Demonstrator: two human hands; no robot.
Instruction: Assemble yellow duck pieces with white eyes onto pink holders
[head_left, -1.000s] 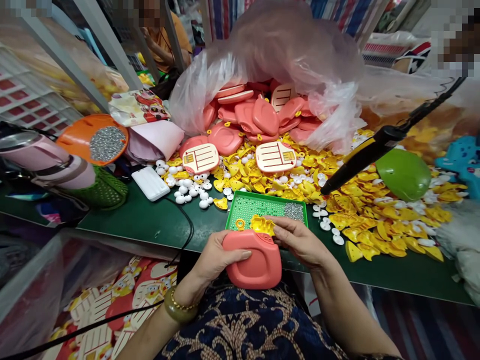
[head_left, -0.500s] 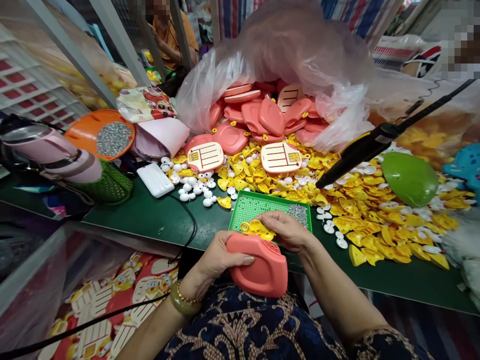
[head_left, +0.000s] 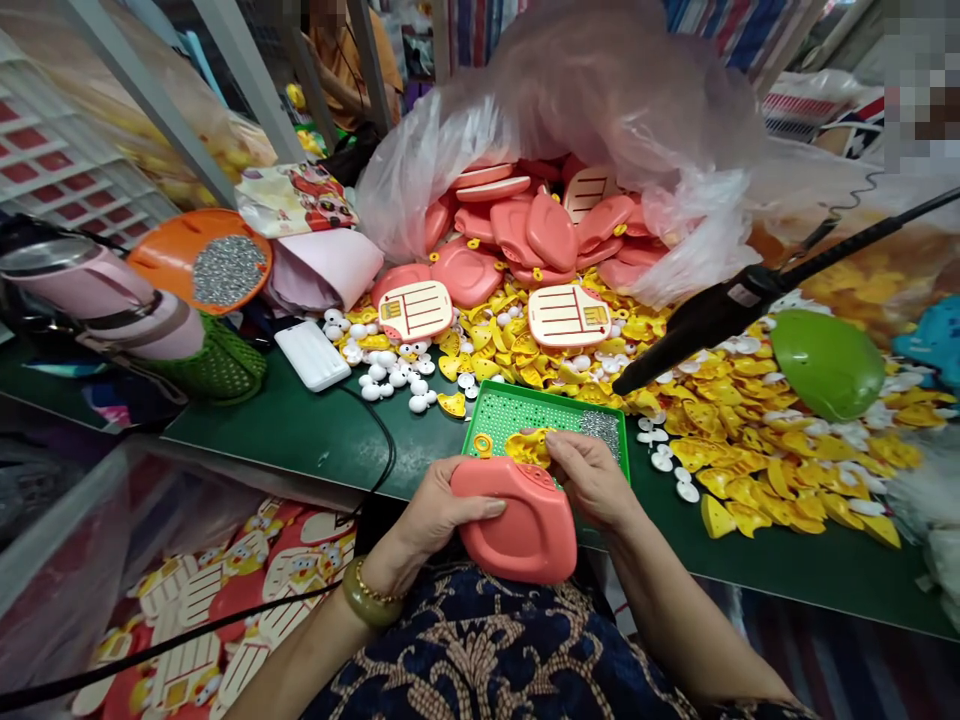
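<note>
Fingers of the right hand pinch a yellow moulded plastic piece at the top edge of a coral-pink plastic case, which sits above a green studded tray. The left hand grips the case, fingers pressed together across its face. The yellow piece is not yet seated. Loose yellow pieces and pink shells lie heaped on the green bench.
</note>
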